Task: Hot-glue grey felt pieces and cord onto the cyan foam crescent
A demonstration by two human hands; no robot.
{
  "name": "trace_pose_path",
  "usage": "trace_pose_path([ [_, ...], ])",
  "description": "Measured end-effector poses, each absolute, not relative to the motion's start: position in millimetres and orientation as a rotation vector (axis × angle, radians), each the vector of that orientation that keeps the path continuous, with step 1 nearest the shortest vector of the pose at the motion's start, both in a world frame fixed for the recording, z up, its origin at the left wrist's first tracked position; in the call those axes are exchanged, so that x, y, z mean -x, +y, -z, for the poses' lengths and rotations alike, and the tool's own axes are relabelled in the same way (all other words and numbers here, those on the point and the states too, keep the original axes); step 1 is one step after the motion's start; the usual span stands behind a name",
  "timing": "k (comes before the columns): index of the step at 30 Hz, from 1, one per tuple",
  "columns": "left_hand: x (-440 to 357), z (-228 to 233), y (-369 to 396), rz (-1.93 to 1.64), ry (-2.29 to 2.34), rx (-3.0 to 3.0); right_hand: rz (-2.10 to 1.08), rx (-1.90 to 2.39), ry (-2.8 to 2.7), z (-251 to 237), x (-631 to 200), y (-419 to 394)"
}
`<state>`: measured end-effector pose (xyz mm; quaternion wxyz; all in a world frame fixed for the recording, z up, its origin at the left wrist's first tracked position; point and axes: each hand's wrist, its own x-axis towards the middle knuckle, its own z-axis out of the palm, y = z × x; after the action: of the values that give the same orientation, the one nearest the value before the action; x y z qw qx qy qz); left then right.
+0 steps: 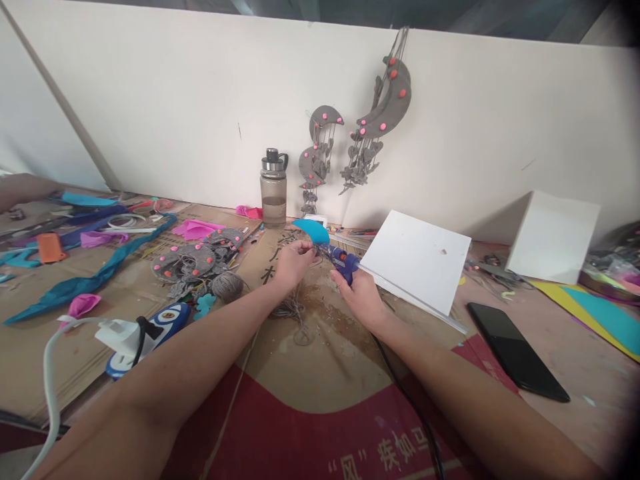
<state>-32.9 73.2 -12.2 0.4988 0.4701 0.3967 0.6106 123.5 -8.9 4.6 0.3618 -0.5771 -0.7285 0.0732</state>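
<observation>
My left hand [294, 264] is closed in a pinch at the lower edge of a bright blue crescent-shaped piece [314, 231]; its fingertips are partly hidden. In my right hand [364, 295] is a blue glue gun [345, 264], its nozzle pointing left, close to the left fingertips and the crescent. A black cord [400, 380] runs from under my right hand toward the front edge. Loose grey yarn [300, 327] lies on the cardboard below my left hand. A ball of grey yarn [227, 287] sits left of it, beside grey crescents with pink and orange dots [185, 261].
A water bottle [274, 193] stands by the white wall, where grey crescent hangings [390, 100] are fixed. White boards [415, 260] lie to the right, near a black phone [515, 350]. A power strip [165, 327] is at left; another person's arm [27, 190] reaches in at far left.
</observation>
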Motion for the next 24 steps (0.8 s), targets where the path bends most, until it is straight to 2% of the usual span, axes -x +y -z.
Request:
trace_pose_path([
  [24,33.9,9.8,71.7,-1.473,0.94,-1.143,-0.269,1.476,-1.896,-5.4,-126.2,-9.8],
])
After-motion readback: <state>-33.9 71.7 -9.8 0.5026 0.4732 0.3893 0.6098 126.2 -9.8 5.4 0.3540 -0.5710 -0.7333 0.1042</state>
